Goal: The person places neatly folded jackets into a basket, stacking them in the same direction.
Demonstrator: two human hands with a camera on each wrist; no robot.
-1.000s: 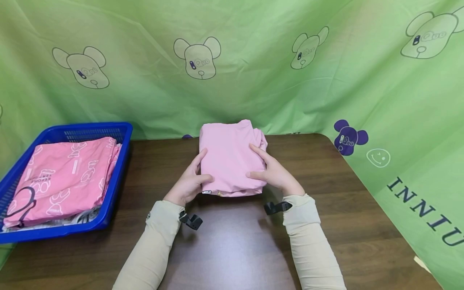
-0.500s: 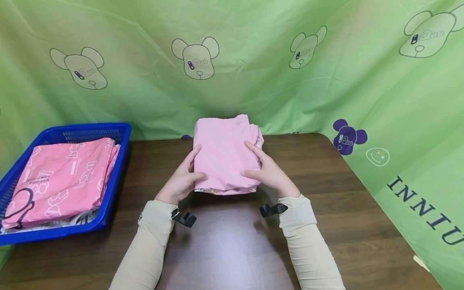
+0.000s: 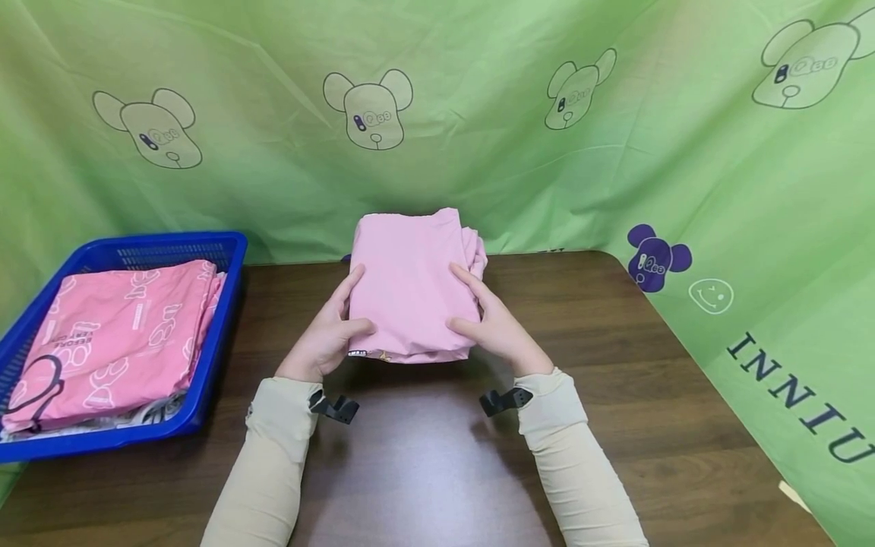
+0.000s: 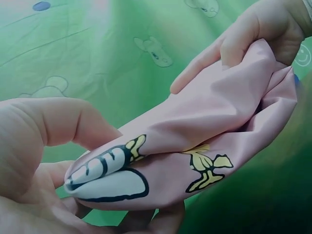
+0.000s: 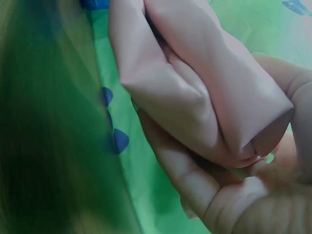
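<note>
A folded light pink garment (image 3: 413,285) is held up over the table between both hands in the head view. My left hand (image 3: 324,334) grips its left side, thumb on top, and my right hand (image 3: 497,330) grips the right side in the same way. Seen from the left wrist, fingers (image 4: 168,217) pass beneath the cloth, and white and yellow cartoon prints (image 4: 207,170) show along its near edge. Loose folds (image 5: 180,92) bulge at the right side in the right wrist view, with fingers curled under them.
On the left, a blue plastic basket (image 3: 235,304) holds a folded pink printed cloth (image 3: 130,334) over grey-and-white fabric (image 3: 160,410). Behind the brown wooden table (image 3: 424,456) hangs a green curtain (image 3: 478,167), which continues along the right side.
Both hands have carried the folded pink garment a little to the left and up in the head view. Their grip looks the same, and the basket has stayed put.
</note>
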